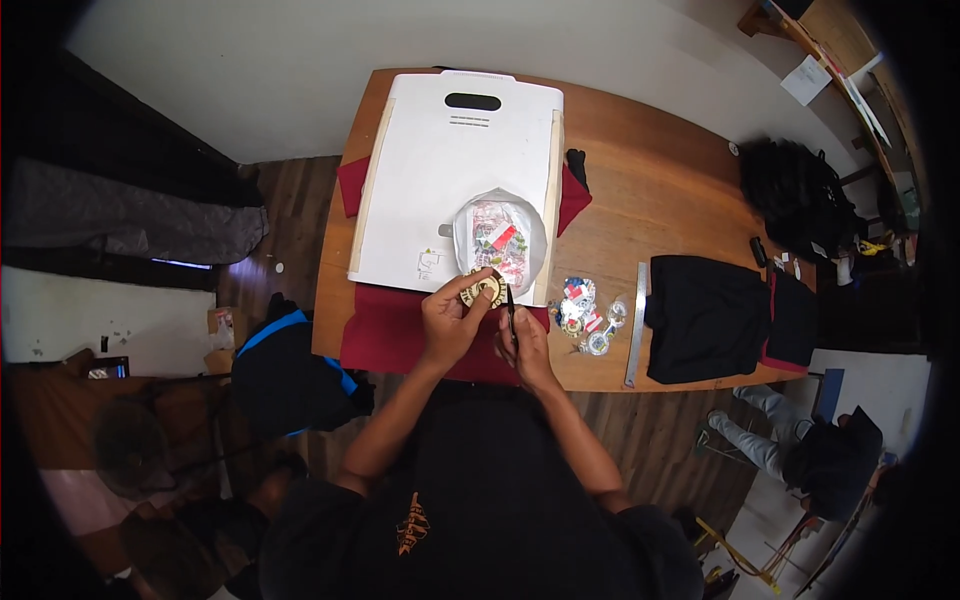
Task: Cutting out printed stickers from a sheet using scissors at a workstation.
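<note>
My left hand (455,318) pinches a round cream-and-black patch (484,291) by its edge, over the near side of a white board. Closed round a pair of small black scissors (511,309), my right hand (523,348) holds their pointed end up against the patch's right edge. Whether the blades are apart is too small to tell. Just beyond both hands, a round white dish (543,250) rests on the board (410,190) and contains colourful printed scraps. Dark red cloth (400,335) shows from under the board at its near edge.
To the right on the wooden table (640,160) lie several round patches and scraps (578,305), a metal ruler (636,325) and folded black cloth (705,315). A black backpack (805,195) stands at the far right. Another person (835,455) sits at the lower right.
</note>
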The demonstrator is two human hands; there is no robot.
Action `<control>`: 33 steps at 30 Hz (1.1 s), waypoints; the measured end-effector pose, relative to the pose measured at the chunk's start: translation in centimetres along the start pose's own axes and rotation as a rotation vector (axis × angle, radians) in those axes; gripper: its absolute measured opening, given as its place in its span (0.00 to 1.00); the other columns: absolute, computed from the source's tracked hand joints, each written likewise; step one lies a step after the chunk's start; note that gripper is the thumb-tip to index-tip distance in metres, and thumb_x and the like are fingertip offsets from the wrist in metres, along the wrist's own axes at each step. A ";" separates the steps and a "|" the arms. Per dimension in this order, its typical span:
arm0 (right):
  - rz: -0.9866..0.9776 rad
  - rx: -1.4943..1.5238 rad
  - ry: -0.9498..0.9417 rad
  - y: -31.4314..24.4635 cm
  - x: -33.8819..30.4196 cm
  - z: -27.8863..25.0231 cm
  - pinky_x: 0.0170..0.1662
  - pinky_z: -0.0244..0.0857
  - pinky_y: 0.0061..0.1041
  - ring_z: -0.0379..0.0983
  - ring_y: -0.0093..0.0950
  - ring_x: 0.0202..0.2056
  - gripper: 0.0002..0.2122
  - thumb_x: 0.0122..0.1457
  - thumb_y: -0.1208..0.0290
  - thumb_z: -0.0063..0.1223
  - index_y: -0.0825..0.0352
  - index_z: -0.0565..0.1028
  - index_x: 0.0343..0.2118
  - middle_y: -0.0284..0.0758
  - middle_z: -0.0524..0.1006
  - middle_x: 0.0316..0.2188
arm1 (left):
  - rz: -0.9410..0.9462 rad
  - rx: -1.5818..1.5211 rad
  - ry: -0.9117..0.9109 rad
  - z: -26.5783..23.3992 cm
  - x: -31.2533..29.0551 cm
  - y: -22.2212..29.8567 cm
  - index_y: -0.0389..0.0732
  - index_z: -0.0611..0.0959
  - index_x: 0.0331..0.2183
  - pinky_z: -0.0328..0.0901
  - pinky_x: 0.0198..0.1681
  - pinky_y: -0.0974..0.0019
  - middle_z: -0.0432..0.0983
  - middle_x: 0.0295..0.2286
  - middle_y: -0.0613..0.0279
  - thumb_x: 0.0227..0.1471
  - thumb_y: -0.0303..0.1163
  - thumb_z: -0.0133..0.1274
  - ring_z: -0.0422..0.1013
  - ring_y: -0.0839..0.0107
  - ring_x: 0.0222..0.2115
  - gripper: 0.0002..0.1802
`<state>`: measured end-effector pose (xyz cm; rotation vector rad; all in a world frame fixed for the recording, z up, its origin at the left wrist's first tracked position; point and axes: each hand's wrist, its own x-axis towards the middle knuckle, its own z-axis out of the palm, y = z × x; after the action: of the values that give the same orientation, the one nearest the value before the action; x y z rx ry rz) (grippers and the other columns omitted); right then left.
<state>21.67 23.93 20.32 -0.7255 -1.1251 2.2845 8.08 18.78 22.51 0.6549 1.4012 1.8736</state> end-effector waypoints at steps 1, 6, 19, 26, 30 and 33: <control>-0.002 0.011 0.001 0.0 0.1 0.2 0.18 0.47 0.17 0.49 0.14 0.13 0.18 0.73 0.55 0.32 0.64 0.66 0.33 0.22 0.55 0.12 | -0.021 0.006 -0.004 -0.2 0.1 0.1 0.26 0.80 0.48 0.69 0.47 0.73 0.78 0.42 0.53 0.57 0.17 0.55 0.74 0.74 0.43 0.16; -0.026 -0.003 0.019 0.0 0.4 1.1 0.18 0.48 0.17 0.49 0.14 0.12 0.18 0.73 0.55 0.31 0.64 0.66 0.34 0.22 0.55 0.12 | 0.004 0.007 -0.055 -1.0 0.5 0.7 0.26 0.79 0.48 0.69 0.48 0.72 0.79 0.43 0.52 0.57 0.17 0.55 0.74 0.74 0.43 0.16; -0.135 -0.024 0.133 0.4 1.0 2.4 0.19 0.51 0.17 0.51 0.15 0.13 0.18 0.74 0.55 0.29 0.65 0.67 0.36 0.24 0.57 0.13 | -0.034 -0.027 -0.132 -2.5 1.9 0.7 0.25 0.79 0.48 0.69 0.48 0.73 0.79 0.43 0.51 0.57 0.16 0.54 0.74 0.73 0.43 0.16; -0.193 -0.057 0.170 -0.8 1.2 1.9 0.20 0.52 0.17 0.53 0.16 0.14 0.18 0.74 0.56 0.29 0.65 0.67 0.38 0.25 0.58 0.13 | 0.028 -0.047 -0.148 -2.3 2.6 0.5 0.25 0.76 0.51 0.68 0.49 0.72 0.78 0.44 0.52 0.56 0.15 0.55 0.74 0.74 0.44 0.20; -0.236 -0.158 0.216 -0.9 2.4 2.0 0.21 0.53 0.17 0.54 0.16 0.16 0.16 0.74 0.57 0.31 0.66 0.68 0.41 0.26 0.61 0.17 | 0.035 -0.042 -0.199 -2.2 2.9 0.8 0.28 0.68 0.58 0.67 0.48 0.73 0.80 0.41 0.52 0.55 0.16 0.56 0.74 0.75 0.43 0.30; -0.265 -0.002 0.222 0.2 3.5 0.9 0.26 0.55 0.14 0.57 0.15 0.21 0.13 0.73 0.61 0.37 0.66 0.68 0.47 0.25 0.65 0.25 | 0.018 -0.025 -0.244 -2.0 2.9 0.5 0.29 0.64 0.61 0.67 0.48 0.74 0.81 0.39 0.53 0.55 0.17 0.57 0.74 0.76 0.42 0.34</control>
<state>18.51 25.53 19.78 -0.7604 -1.0512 1.9310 4.68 19.70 22.39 0.8549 1.2172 1.7551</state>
